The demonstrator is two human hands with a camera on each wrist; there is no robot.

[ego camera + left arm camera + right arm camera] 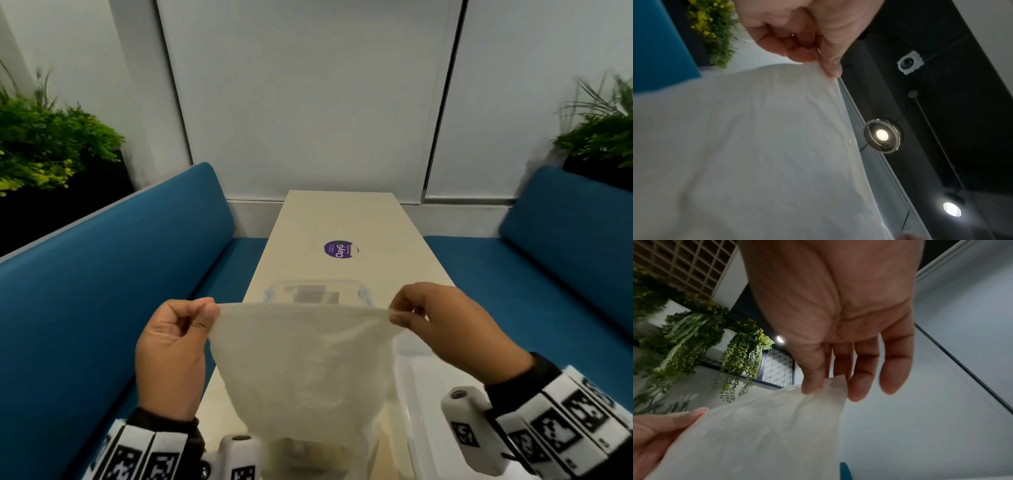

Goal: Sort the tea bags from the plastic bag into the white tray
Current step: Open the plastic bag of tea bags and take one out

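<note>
A milky translucent plastic bag (301, 363) hangs above the near end of the table, stretched wide at its top edge. My left hand (173, 346) pinches the bag's left corner between thumb and curled fingers. My right hand (442, 325) pinches the right corner with thumb and forefinger, the other fingers loosely extended. The left wrist view shows the bag (748, 146) below the left hand (813, 40). In the right wrist view the bag (764, 431) hangs from the right hand (830, 382). A white tray (428, 394) lies on the table under my right wrist. What the bag holds is blurred.
A clear plastic container (315, 291) with blue clips stands on the cream table (342, 219) just beyond the bag. A purple round sticker (340, 250) marks the table's middle. Blue benches (102, 291) flank both sides, with plants (44, 144) behind them.
</note>
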